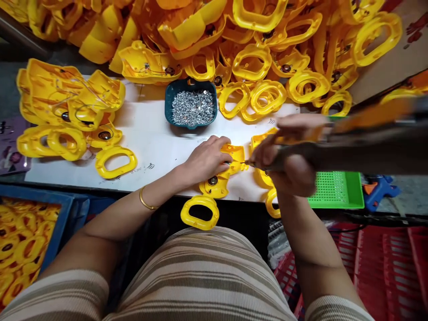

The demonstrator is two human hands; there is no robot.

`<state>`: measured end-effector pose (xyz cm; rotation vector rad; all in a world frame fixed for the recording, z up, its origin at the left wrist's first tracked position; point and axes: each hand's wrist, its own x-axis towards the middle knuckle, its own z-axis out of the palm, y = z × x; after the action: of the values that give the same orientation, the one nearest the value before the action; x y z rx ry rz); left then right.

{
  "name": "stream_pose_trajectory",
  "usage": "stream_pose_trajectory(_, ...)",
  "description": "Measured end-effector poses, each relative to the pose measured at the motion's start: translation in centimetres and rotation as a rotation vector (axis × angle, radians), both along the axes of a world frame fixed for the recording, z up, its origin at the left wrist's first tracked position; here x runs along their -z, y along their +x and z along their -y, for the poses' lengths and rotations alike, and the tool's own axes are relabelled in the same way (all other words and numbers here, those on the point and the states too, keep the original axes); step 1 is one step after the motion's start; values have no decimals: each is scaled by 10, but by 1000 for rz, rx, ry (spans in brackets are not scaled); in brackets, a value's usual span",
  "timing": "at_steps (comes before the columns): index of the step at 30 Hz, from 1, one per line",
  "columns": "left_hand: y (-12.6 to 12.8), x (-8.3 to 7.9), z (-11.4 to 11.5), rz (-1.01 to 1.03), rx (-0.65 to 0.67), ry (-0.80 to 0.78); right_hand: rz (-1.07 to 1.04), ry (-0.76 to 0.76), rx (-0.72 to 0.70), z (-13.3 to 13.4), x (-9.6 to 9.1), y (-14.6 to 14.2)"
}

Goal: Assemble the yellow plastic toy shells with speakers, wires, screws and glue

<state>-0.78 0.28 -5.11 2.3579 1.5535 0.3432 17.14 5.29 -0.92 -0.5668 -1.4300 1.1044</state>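
My left hand (209, 158) is closed on a yellow plastic housing (217, 185) at the table's front edge, pressing it from above. A round metal part shows inside the housing, and its oval handle ring (199, 211) hangs past the edge. My right hand (290, 156) grips a power screwdriver (334, 142), smeared by motion. Its thin bit points left and reaches the housing's right end; whether it touches a screw I cannot tell. Just under the right hand lies another yellow housing (262, 140), partly covered. Beyond my left hand stands a dark green bin (170, 107) of small silver screws.
Yellow housings (194, 26) are heaped along the back, with more stacked at the left (60, 93). A green perforated tray (356, 191) and a blue glue gun (381, 192) lie at the right. Below are a blue crate (65, 223) and red crates (377, 263).
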Motion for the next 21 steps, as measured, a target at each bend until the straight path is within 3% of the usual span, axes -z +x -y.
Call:
stream_pose_trajectory(4, -15, -9, -5, -70, 11, -11, -153, 237, 174, -11, -16, 45)
stream_pose_trajectory(10, -29, -11, -15, 68, 91, 52, -149, 169, 350, -19, 9, 81)
stream_pose_trajectory(14, 6, -9, -26, 160, 56, 101, -113, 118, 405, -13, 14, 83)
stream_pose_trajectory(18, 51, -7, -40, 55, 143, 94, -114, 91, 365, -8, 9, 84)
stream_pose_trajectory(21, 67, -8, -47, -37, 186, 91, -117, 78, 364, -6, 6, 86)
